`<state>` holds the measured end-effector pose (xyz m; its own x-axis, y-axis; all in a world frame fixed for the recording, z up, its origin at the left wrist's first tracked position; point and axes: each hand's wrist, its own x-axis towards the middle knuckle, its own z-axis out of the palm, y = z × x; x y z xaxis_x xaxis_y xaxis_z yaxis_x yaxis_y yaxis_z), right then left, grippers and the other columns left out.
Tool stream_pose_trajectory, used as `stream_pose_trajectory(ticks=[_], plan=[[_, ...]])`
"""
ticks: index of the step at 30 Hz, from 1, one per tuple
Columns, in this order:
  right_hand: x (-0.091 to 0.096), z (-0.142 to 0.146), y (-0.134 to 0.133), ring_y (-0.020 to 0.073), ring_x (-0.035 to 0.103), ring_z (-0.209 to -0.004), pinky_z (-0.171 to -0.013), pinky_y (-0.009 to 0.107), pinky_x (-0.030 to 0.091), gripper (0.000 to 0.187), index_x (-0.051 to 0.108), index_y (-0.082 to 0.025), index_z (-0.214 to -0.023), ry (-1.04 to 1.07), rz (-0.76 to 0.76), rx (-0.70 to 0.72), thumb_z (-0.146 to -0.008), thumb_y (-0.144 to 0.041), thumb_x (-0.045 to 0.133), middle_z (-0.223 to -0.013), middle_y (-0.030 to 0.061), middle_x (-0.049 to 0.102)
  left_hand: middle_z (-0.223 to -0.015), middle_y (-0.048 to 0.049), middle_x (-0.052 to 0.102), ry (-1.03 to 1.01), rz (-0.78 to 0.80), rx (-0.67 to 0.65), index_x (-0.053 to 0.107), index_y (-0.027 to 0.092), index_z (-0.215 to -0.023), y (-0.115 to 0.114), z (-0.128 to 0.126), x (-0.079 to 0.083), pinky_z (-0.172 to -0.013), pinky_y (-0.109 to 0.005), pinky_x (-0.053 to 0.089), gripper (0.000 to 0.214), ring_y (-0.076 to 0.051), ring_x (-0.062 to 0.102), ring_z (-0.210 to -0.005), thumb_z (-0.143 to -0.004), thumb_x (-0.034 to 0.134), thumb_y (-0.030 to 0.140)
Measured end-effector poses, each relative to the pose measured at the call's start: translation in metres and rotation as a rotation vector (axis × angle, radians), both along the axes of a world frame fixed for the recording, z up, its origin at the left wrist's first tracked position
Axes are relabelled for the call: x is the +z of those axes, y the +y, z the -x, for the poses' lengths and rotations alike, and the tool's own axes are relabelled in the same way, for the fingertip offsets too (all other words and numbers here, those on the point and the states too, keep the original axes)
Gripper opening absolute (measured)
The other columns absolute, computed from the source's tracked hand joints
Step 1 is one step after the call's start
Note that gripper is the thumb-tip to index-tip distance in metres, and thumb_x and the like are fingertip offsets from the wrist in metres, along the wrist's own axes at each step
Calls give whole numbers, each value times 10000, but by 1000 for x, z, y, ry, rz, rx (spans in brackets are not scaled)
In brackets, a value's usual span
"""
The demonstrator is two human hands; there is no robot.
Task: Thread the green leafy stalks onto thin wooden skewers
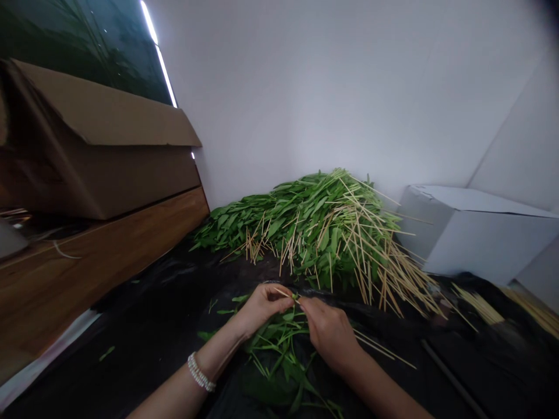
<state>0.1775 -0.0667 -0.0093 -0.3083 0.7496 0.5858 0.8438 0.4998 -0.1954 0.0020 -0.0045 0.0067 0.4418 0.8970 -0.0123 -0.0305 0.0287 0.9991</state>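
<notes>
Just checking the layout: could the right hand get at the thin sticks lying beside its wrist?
Probably yes: nothing visible covers the outer ends of the thin sticks, though the right hand seems occupied with a green stem.

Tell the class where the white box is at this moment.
In the head view, the white box stands on the right side, by the pale wall, just right of the heap of leafy greens and its jutting sticks.

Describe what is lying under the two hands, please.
Green leaves and stems lie on a black sheet there; whatever the left hand and right hand cover cannot be seen.
</notes>
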Motion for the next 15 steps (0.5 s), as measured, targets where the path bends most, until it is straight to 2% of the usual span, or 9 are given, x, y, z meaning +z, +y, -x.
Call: stream_pose_trajectory(ticks=[4, 8, 11, 15], plan=[[6, -10, 4, 160, 679, -684, -613, 235, 459, 300, 627, -168, -1001, 68, -90, -41, -932, -119, 339, -789, 49, 702, -772, -37, 688, -44, -47, 4, 708, 128, -837, 3, 3, 1, -656, -234, 440, 360, -123, 578, -669, -612, 842, 376], [17, -31, 9, 161, 667, -626, -588, 236, 447, 276, 593, -176, -983, 210, -160, -236, -955, -196, 319, -734, 36, 687, -684, 1, 620, 50, -160, 23, 685, 138, -764, 5, 7, 3, -588, -210, 399, 320, -96, 514, -592, -625, 830, 387], [22, -45, 10, 161, 655, -604, -556, 231, 436, 255, 569, -194, -981, 283, -135, -307, -965, -258, 323, -734, 24, 676, -743, -23, 605, 242, -337, -121, 734, 155, -740, 0, 8, 2, -580, -215, 383, 236, -114, 517, -632, -685, 789, 378], [23, -51, 12, 155, 638, -553, -526, 225, 419, 274, 565, -209, -978, 311, -121, -341, -978, -310, 310, -701, 6, 664, -833, -27, 610, 498, -581, -248, 778, 244, -892, -7, 8, -3, -662, -234, 400, 175, -154, 567, -742, -744, 748, 332]])
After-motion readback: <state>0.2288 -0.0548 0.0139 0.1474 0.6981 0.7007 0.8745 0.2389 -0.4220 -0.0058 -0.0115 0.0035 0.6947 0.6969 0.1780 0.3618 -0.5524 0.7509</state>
